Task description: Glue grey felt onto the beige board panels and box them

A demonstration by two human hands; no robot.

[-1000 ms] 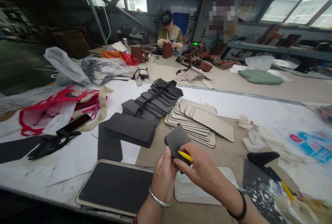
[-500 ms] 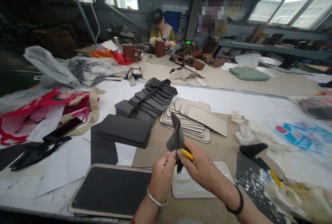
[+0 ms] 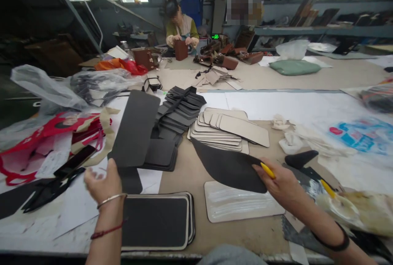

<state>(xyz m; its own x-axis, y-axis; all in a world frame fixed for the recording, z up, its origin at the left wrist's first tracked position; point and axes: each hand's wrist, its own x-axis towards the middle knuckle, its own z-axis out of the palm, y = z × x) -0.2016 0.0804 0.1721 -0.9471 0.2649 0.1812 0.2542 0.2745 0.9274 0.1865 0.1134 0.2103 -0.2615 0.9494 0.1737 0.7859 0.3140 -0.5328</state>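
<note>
My right hand (image 3: 278, 177) pinches the end of a thin, dark grey sheet (image 3: 229, 164) with rounded corners, which bows over a beige panel (image 3: 242, 201) streaked with wet white paste. A slim yellow stick (image 3: 267, 170) is also tucked in that hand. At the left, my left hand (image 3: 104, 181) has thumb and fingers apart. Its thumb is beside the lower corner of another dark sheet (image 3: 136, 130), tilted over a stack of dark pieces (image 3: 161, 152); whether they touch I cannot tell. Below lies a stack of dark-faced panels with pale borders (image 3: 155, 222).
Beige panels (image 3: 245, 130) lie fanned behind the beige work mat, beside strapped dark pieces (image 3: 181, 107). A paste tub (image 3: 344, 209) with a yellow stick stands right. A red bag (image 3: 39, 146) and phone (image 3: 75, 160) lie left. Across the table a person (image 3: 182, 31) handles a brown box-shaped piece.
My hands, together on bent dark sheets before, have moved apart. One sheet is now at the left by my left hand; the other has swung right and flattened in my right hand.
</note>
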